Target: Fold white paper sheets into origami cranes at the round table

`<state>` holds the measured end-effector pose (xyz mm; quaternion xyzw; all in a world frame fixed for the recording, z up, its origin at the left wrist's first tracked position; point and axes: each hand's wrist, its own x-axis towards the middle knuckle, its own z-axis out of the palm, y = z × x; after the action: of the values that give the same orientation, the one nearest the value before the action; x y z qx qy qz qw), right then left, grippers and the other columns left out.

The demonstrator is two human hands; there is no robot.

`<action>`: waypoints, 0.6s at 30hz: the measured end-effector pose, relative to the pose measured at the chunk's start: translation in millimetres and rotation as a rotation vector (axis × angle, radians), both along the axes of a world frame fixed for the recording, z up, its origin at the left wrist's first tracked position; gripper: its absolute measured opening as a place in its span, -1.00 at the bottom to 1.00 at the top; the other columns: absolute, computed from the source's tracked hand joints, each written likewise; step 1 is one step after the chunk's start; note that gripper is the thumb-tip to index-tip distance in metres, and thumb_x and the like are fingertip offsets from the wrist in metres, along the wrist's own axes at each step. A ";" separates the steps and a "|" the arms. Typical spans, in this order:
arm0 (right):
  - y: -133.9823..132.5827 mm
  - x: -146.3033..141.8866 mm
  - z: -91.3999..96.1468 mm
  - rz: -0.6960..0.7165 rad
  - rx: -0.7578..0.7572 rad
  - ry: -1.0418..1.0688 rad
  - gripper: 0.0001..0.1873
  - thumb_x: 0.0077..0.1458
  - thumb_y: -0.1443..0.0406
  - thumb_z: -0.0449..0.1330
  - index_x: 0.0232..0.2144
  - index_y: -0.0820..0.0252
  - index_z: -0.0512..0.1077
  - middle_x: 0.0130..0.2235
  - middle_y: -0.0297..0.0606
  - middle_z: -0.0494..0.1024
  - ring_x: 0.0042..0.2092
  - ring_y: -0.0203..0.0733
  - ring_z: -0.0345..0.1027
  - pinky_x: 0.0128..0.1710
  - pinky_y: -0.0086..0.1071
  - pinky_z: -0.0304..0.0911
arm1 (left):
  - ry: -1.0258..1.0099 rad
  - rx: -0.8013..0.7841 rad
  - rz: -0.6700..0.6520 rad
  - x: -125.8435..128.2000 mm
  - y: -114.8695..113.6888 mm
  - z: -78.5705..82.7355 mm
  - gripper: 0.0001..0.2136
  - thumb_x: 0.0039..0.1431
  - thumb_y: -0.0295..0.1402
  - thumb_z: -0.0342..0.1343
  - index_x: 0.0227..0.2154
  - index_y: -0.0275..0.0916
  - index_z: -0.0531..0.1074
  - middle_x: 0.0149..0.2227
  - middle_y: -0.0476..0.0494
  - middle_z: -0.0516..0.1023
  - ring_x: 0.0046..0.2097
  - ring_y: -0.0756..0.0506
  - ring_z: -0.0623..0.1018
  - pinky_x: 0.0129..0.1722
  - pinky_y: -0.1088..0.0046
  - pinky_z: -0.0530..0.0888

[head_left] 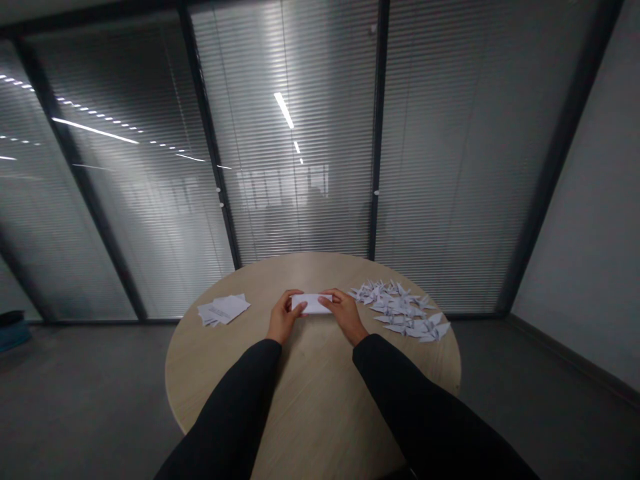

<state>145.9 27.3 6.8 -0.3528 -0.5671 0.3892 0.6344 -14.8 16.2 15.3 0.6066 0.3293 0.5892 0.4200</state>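
Between my two hands is a white piece of paper (312, 304), a wide, low rectangle that looks folded. My left hand (286, 316) grips its left end, thumb on the near face and fingers behind. At the right end, my right hand (345, 313) pinches it the same way. The paper is over the middle of the round table; whether it touches the top I cannot tell. To the right lies a spread of folded paper cranes (400, 309), close to my right hand. Off to the left is a loose stack of white paper sheets (225, 309), with faint print on the top one.
The round wooden table (320, 400) has its curved edge all around my arms. Behind it stands a glass partition with blinds (300, 220) and dark frames. A plain wall (590, 233) is on the right. A blue object (13, 332) sits on the floor at far left.
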 end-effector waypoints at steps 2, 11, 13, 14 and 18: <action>0.7 0.2 -0.7 -0.003 0.003 -0.017 -0.67 -0.24 0.09 0.30 -0.43 0.19 0.45 -0.44 -0.26 0.53 -0.38 -0.16 0.39 -0.39 -0.36 0.25 | 0.002 0.000 0.004 0.1 0.4 0.0 -0.66 -0.12 -0.25 0.21 -0.26 -0.24 0.33 -0.43 -0.02 0.38 -0.35 -0.03 0.44 -0.39 0.45 0.50; 1.5 3.3 -2.7 -0.051 0.120 -0.289 -0.77 -0.11 0.17 0.21 -0.45 0.23 0.46 -0.40 -0.25 0.51 -0.32 -0.20 0.36 -0.29 -0.38 0.23 | 0.203 0.057 0.030 -4.5 14.1 -15.6 -0.68 -0.10 -0.25 0.18 -0.25 -0.24 0.34 -0.46 0.01 0.38 -0.41 -0.01 0.42 -0.47 0.49 0.46; 1.1 3.0 -3.7 -0.059 0.147 -0.368 -0.79 -0.08 0.19 0.19 -0.44 0.23 0.48 -0.38 -0.24 0.51 -0.30 -0.20 0.36 -0.26 -0.36 0.22 | 0.271 0.071 0.033 -4.9 14.1 -17.5 -0.66 -0.08 -0.27 0.16 -0.20 -0.22 0.32 -0.50 0.05 0.36 -0.45 0.01 0.41 -0.48 0.50 0.44; 1.0 2.7 -4.3 -0.061 0.156 -0.398 -0.80 -0.07 0.20 0.19 -0.44 0.23 0.48 -0.38 -0.23 0.51 -0.30 -0.21 0.36 -0.25 -0.36 0.22 | 0.296 0.075 0.037 -5.0 13.5 -17.7 -0.64 -0.08 -0.28 0.16 -0.17 -0.21 0.31 -0.52 0.07 0.36 -0.47 0.01 0.40 -0.49 0.51 0.43; 2.1 2.9 -6.5 -0.056 0.170 -0.447 -0.80 -0.04 0.21 0.18 -0.44 0.24 0.50 -0.38 -0.22 0.52 -0.31 -0.21 0.37 -0.25 -0.37 0.22 | 0.342 0.078 0.056 -4.6 10.4 -15.7 -0.58 -0.07 -0.30 0.14 -0.10 -0.20 0.24 -0.56 0.12 0.33 -0.52 0.02 0.40 -0.49 0.52 0.39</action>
<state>148.8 29.4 0.3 -0.3912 -0.7139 0.2346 0.5312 -19.4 26.6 -0.3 0.7043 0.3897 0.5013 0.3176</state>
